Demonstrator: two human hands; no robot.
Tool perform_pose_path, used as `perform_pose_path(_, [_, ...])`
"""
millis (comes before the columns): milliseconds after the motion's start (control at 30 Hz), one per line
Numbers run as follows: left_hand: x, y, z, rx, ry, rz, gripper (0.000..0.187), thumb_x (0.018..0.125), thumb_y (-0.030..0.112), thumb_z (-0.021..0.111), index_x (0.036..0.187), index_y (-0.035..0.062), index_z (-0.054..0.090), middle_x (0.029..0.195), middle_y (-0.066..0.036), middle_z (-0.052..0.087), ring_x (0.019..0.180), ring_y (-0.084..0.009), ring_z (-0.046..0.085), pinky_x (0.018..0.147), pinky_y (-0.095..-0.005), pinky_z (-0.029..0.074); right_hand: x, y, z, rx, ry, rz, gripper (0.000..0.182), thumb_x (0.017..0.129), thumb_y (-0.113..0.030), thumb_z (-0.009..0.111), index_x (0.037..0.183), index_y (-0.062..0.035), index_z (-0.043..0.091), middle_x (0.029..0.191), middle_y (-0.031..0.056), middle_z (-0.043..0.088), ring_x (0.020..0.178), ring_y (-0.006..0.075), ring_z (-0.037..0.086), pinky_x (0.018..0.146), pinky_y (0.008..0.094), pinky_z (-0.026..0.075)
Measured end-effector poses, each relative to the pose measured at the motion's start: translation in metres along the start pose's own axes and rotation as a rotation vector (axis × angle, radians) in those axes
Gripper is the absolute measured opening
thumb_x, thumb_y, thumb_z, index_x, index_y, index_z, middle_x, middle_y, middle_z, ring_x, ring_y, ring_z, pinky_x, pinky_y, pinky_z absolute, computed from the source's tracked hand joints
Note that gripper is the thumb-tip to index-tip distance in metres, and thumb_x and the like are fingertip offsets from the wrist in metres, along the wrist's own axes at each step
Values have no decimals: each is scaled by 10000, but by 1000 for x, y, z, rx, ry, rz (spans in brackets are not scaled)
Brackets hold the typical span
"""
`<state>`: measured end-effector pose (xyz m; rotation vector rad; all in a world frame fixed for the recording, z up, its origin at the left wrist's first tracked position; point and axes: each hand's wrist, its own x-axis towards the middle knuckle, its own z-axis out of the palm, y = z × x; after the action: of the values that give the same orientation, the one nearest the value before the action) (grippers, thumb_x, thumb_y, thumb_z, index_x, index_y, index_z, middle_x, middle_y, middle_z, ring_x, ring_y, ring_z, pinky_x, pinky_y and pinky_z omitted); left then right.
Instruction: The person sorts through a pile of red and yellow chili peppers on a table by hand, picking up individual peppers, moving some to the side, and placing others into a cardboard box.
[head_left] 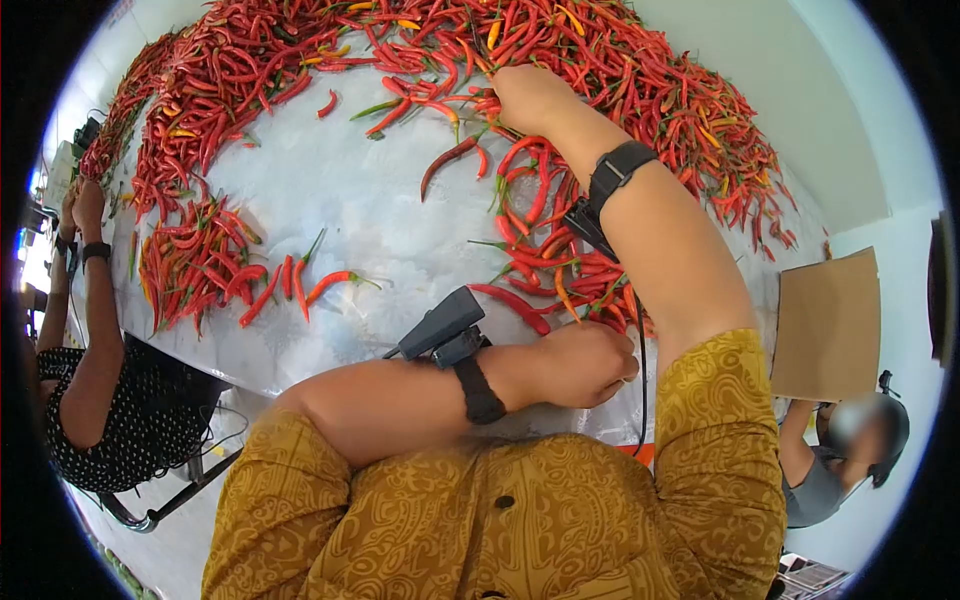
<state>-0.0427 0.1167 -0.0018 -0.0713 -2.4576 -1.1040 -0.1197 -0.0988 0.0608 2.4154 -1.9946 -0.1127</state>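
Red chili peppers [560, 35] lie in a large heap across the far side of the table, with a few orange ones among them. My right hand [530, 98] reaches into the near edge of this heap. Its fingertips are hidden among the peppers, so its grip does not show. Close to my body, my left hand [585, 365] is closed, fingers curled, at the front edge of a smaller group of chilies [545, 265]. Whatever it may hold is hidden. Both wrists carry black straps with small devices.
Another chili pile [205, 255] lies at left on the pale table covering [340, 170]. A co-worker's hands [88, 205] are at the far left edge. At right are a cardboard box [828, 325] and a seated person [830, 485]. A cable hangs by my right arm.
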Motion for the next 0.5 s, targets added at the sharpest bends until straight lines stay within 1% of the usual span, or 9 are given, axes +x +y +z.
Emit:
perform_pose_path(100, [0, 0, 1, 18, -13, -12, 118, 715, 127, 579, 783, 32, 564, 770, -121, 561, 787, -309, 571, 703, -412, 469, 1, 0, -2, -69, -38, 9, 232, 757, -137, 598, 948, -14, 642, 977, 181, 636, 916, 330, 617, 769, 424, 501])
perform_pose_path(167, [0, 0, 2, 15, -10, -22, 117, 713, 128, 580, 780, 34, 563, 766, -121, 561, 785, -309, 571, 699, -414, 470, -2, 2, -4, -59, -116, -22, 235, 755, -150, 608, 958, -37, 646, 970, 180, 636, 920, 330, 614, 777, 419, 498])
perform_pose_path(300, [0, 0, 1, 13, -8, -26, 113, 711, 126, 584, 776, 35, 566, 765, -119, 563, 780, -303, 574, 693, -409, 474, -15, 16, -13, 3, -69, -18, 248, 742, -162, 633, 972, -72, 651, 959, 163, 639, 910, 324, 612, 775, 421, 493])
perform_pose_path(367, [0, 0, 1, 12, -15, -27, 112, 710, 124, 587, 775, 35, 567, 764, -118, 564, 780, -301, 575, 694, -407, 475, -20, 23, -17, 220, 222, -135, 280, 685, -120, 661, 940, -11, 622, 908, 172, 629, 863, 322, 611, 753, 393, 487])
perform_pose_path(400, [0, 0, 0, 9, -9, -19, 112, 709, 123, 589, 776, 35, 570, 763, -118, 564, 783, -300, 576, 695, -406, 476, -22, 20, -23, 219, 222, -134, 280, 685, -120, 661, 940, -11, 622, 908, 172, 629, 863, 322, 611, 753, 393, 487])
perform_pose_path(467, [0, 0, -1, 7, -3, -9, 112, 709, 121, 592, 777, 35, 572, 763, -119, 564, 786, -300, 577, 697, -405, 476, -27, 11, -32, 296, 63, -337, 277, 676, -108, 665, 940, -36, 624, 891, 146, 626, 845, 311, 610, 736, 380, 484])
perform_pose_path(500, [0, 1, -1, 8, -7, -10, 112, 708, 119, 593, 778, 34, 574, 762, -120, 564, 789, -300, 578, 698, -405, 476, -31, 7, -21, 216, 241, -480, 255, 675, -101, 662, 924, -57, 625, 855, 124, 622, 823, 312, 607, 704, 387, 480])
